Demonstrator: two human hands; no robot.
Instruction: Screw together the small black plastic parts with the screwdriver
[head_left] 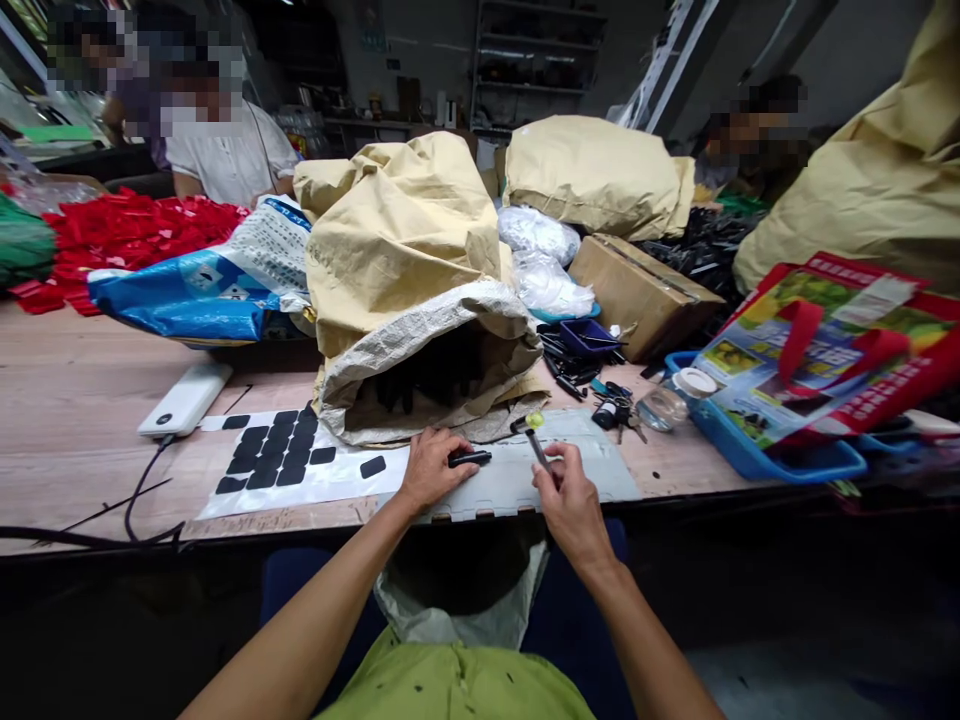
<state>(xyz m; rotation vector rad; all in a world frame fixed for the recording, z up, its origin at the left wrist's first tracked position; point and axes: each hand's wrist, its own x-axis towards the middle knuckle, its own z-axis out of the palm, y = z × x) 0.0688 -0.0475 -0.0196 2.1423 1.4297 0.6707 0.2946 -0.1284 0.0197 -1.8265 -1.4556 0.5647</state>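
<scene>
My left hand (436, 467) rests on the grey board at the table's front edge, its fingers closed on a short black rod-shaped piece (470, 457). In my right hand (568, 497) is the handle of a small hammer (537, 446), its dark head having a yellow end. The hammer is held up slightly above the grey board (600, 462), to the right of the black piece. Just behind both hands lies an open sack (345, 408), its mouth facing me, with dark pieces in the shadow inside.
Left of my hands lies a white sheet with black rounded squares (281, 450), beside a cabled white power bank (186, 400). To the right are a clear jar (664, 405), keys and a blue tray (750, 460). A cardboard box (637, 290) stands behind. People sit across the table.
</scene>
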